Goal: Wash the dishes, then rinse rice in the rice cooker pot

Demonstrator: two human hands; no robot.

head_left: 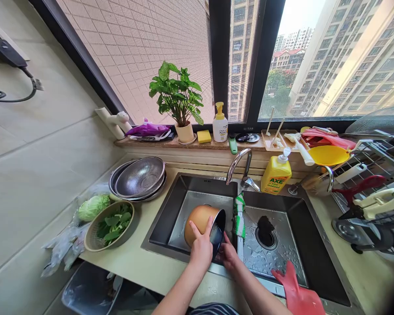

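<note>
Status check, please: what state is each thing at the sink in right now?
Left hand, holding the pot's outside
Right hand, at the pot's rim, fingers hidden
Pot, tilted on its side in the sink
Sink, floor wet with drops
Rubber glove, draped over the sink's front edge
Soap bottle, upright
Greens, heaped in a bowl

Free room in right sink basin (276, 262); scrubber (239, 221) stands between bowl (200, 221) and drain (265, 238).
</note>
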